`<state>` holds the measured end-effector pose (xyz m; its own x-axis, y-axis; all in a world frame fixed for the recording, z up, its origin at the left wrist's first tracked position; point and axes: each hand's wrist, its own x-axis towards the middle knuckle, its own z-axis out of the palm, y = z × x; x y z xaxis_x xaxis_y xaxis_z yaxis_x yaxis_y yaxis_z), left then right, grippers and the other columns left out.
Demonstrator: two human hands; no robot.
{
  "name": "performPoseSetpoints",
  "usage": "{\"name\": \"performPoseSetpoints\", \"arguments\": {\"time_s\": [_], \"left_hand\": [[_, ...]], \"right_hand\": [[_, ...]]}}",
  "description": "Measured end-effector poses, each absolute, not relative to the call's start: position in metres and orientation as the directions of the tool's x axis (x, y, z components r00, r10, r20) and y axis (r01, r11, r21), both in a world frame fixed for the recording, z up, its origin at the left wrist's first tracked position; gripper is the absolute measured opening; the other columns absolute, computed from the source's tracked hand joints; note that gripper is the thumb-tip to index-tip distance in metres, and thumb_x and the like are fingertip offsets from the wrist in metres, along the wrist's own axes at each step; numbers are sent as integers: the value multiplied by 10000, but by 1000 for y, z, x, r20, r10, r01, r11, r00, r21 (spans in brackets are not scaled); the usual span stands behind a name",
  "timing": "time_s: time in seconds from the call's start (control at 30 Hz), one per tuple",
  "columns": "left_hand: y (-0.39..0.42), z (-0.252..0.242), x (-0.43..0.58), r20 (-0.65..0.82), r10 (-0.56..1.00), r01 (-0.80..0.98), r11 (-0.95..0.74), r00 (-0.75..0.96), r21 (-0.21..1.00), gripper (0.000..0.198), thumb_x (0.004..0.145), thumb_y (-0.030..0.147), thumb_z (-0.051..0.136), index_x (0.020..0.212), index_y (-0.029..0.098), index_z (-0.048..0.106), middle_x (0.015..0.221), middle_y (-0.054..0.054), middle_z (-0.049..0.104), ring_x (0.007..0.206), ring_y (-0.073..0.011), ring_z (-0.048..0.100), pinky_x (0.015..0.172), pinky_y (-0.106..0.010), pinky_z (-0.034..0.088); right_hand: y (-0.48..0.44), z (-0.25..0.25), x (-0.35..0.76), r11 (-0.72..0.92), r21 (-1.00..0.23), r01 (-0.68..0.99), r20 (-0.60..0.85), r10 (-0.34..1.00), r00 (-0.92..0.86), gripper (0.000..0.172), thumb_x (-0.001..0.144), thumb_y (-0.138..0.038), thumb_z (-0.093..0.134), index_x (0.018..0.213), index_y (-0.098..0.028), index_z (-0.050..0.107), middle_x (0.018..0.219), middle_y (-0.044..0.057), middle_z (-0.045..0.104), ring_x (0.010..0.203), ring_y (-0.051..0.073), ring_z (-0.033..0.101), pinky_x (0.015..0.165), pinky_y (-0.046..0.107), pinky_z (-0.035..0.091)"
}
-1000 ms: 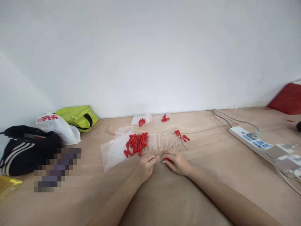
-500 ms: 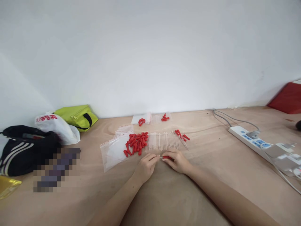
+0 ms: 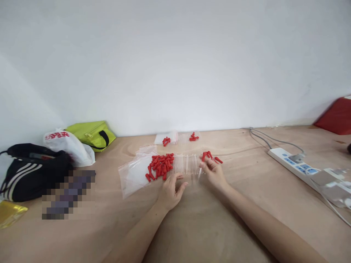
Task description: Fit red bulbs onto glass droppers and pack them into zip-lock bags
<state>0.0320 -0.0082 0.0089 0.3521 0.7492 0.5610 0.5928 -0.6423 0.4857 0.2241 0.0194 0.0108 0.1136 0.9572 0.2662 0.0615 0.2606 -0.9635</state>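
Observation:
My right hand pinches a dropper, its red bulb up and its slim clear tube pointing down at the right end of a row of clear tubes. My left hand is just in front of the row, thumb and fingers apart, with nothing in it. Left of the tubes lies a heap of red rubber bulbs, partly on a clear zip bag. Just beyond my right fingers lie a few more red-bulbed pieces; my hand partly hides them.
Toward the wall, small bags lie with red bulbs on them. At right is a white power strip with plugs and cables. A black bag, white plastic bag and lime-green bag stand at left.
My hands have parted. My right hand has moved forward and right with the dropper, now tilted tube-down. My left hand has let go of the tube and opened.

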Motion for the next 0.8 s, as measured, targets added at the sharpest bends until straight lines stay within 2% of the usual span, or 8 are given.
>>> {"name": "performPoseSetpoints", "arguments": {"time_s": [0.07, 0.13, 0.2, 0.4, 0.63, 0.8], "left_hand": [[-7, 9, 31, 550, 754, 621, -633, 358, 462, 177, 817, 251, 478, 980, 182, 468, 872, -55, 610, 840, -183, 597, 739, -323, 489], [-7, 9, 32, 542, 745, 631, -644, 389, 432, 146, 818, 229, 468, 957, 188, 484, 864, -50, 604, 834, -184, 584, 735, -323, 483], [-6, 9, 33, 536, 734, 631, -658, 418, 410, 131, 819, 211, 459, 943, 191, 495, 868, -50, 602, 836, -185, 573, 732, -320, 478], [-7, 10, 34, 526, 732, 639, -661, 434, 393, 121, 819, 188, 447, 920, 191, 515, 861, -47, 604, 822, -183, 560, 729, -322, 470], [-5, 8, 34, 544, 719, 639, -671, 433, 378, 108, 821, 186, 449, 897, 186, 526, 843, -47, 601, 805, -181, 549, 717, -322, 468], [-5, 10, 34, 566, 721, 679, -648, 400, 346, 86, 813, 177, 467, 803, 183, 552, 783, -38, 587, 772, -184, 513, 710, -330, 447]], "right_hand": [[34, 18, 255, 246, -943, 223, 289, 939, 187, 409, 719, -472, 519, 931, -136, 619, 749, 50, 623, 680, 161, 554, 611, 263, 416], [44, 22, 286, 112, -891, 440, 263, 917, 299, 466, 731, -473, 486, 988, -109, 621, 658, 49, 608, 573, 152, 537, 530, 250, 381], [49, 19, 308, -32, -786, 618, 240, 905, 352, 451, 722, -458, 486, 945, -102, 652, 588, 43, 591, 521, 144, 524, 500, 242, 351], [54, -6, 313, -74, -698, 712, 201, 934, 295, 413, 713, -482, 490, 894, -158, 670, 562, 28, 603, 499, 147, 529, 476, 237, 334], [60, -11, 316, 2, -615, 789, 316, 917, 243, 359, 778, -416, 415, 807, -182, 685, 717, 75, 664, 629, 178, 582, 574, 264, 393], [59, -15, 327, -36, -598, 801, 245, 943, 225, 318, 752, -418, 468, 772, -190, 689, 707, 65, 662, 632, 175, 590, 581, 260, 405]]}}
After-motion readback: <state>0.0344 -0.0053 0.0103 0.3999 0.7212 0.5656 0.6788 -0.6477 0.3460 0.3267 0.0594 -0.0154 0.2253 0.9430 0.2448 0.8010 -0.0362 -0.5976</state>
